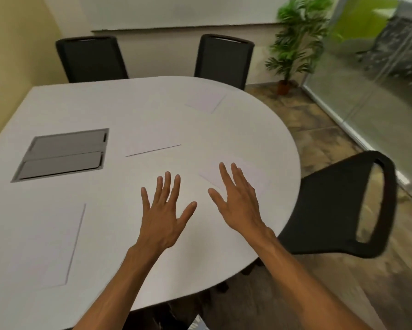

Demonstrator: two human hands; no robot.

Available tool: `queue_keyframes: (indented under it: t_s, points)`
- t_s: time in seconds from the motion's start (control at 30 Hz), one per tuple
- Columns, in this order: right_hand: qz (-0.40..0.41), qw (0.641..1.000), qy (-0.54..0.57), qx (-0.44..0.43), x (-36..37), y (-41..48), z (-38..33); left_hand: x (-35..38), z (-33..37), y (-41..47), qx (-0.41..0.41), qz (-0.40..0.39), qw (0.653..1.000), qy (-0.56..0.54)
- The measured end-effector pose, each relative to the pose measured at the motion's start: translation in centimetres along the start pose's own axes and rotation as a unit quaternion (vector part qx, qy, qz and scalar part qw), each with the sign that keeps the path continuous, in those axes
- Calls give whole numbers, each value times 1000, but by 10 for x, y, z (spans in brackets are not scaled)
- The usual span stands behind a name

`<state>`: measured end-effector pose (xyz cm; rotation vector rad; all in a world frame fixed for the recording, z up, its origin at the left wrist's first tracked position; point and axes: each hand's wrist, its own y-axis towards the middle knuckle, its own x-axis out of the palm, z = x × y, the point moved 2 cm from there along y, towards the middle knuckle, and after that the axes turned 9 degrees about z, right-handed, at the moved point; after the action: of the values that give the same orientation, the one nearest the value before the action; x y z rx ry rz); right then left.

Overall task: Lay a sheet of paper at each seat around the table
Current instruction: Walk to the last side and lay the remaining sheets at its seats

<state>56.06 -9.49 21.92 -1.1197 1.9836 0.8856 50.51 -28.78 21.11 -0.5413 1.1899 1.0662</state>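
A person is holding both hands flat and spread above a white table, fingers straight, gripping nothing. The left hand is hovering over bare tabletop; the right hand, just beside it and apart from it, is reaching its fingertips over the near sheet, which is lying by the rounded edge in front of the side chair. Whether those fingers are touching the paper cannot be told.

Three more sheets are lying on the table: the far sheet before the right back chair, the middle sheet near the centre, and the left sheet at the near edge. The left back chair is standing with no sheet visible before it.

A box is sitting recessed in the tabletop, its two grey lids closed and hiding what is inside. In the corner, a red-brown pot is holding a green plant.
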Motion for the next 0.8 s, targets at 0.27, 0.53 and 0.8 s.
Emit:
queue_keyframes:
  t_s: [0.27,0.53,0.8]
  points:
    - [87,994,-24,56,-129,-32,91,3,155,0,95,3,995,-39]
    - [168,974,-65,136,-225,-73,184,33,281,18,204,12,978,-42]
    - [213,947,-92,225,-298,-99,289,76,411,48,317,-11,945,-82]
